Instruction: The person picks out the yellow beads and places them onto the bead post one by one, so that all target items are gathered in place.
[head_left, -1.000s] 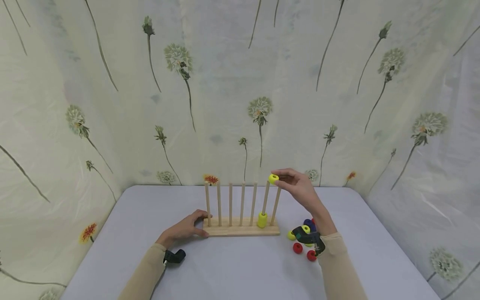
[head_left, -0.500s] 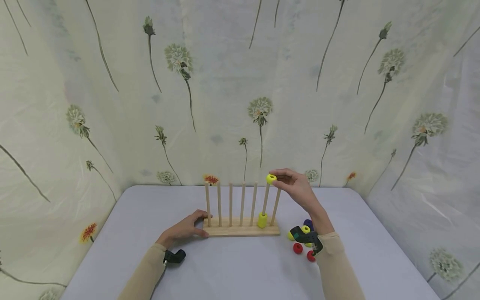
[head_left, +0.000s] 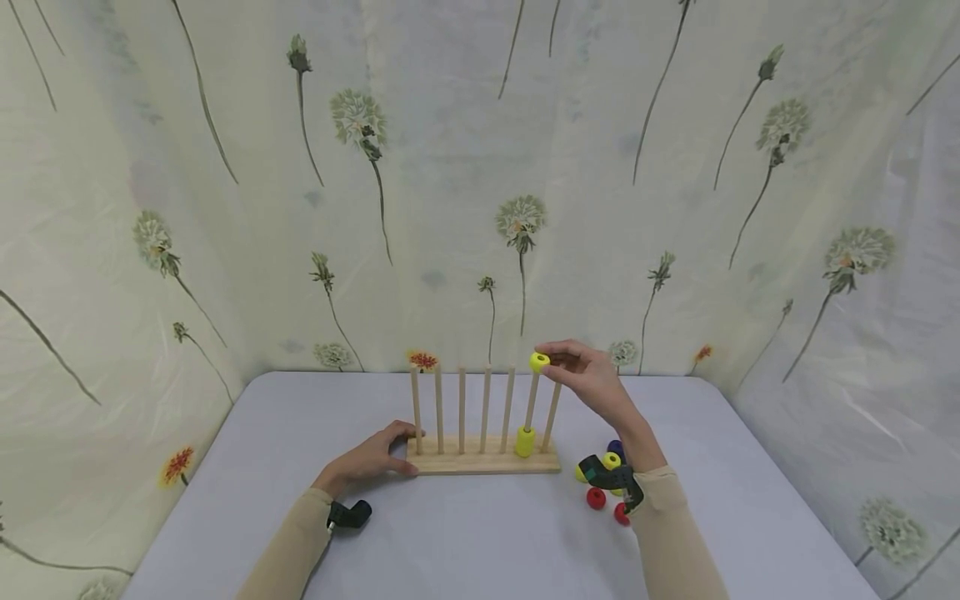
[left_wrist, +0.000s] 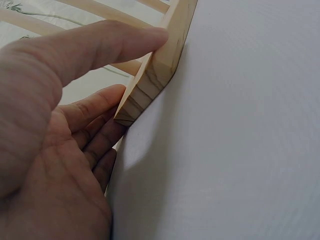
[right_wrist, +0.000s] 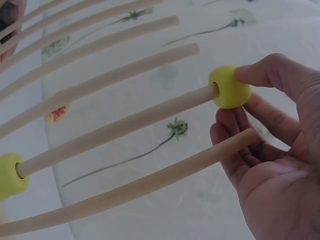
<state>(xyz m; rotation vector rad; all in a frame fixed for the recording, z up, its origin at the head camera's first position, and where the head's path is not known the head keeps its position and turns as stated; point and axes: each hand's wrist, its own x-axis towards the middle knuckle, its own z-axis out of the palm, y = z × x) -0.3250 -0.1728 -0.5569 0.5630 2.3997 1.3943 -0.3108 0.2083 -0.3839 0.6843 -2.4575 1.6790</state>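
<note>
A yellow bead [head_left: 538,362] is pinched between the thumb and fingers of my right hand [head_left: 588,382]. In the right wrist view the tip of a wooden peg [right_wrist: 125,128] sits in the bead's hole. This peg is second from the right on a wooden peg rack [head_left: 480,465]; yellow beads [head_left: 525,442] are stacked at its foot, and the other pegs are bare. My left hand [head_left: 372,457] grips the rack's left end, thumb [left_wrist: 145,41] on the front part of the base and fingers [left_wrist: 102,102] at the back.
Loose beads lie on the white table [head_left: 465,542] right of the rack, partly hidden by my right wrist: red [head_left: 596,498], yellow [head_left: 611,460] and dark blue [head_left: 616,447]. A flower-printed curtain [head_left: 435,167] hangs behind and along both sides.
My right hand has moved slightly left and down, bringing the yellow bead from beside the peg's top onto its tip. My left hand has stayed on the rack.
</note>
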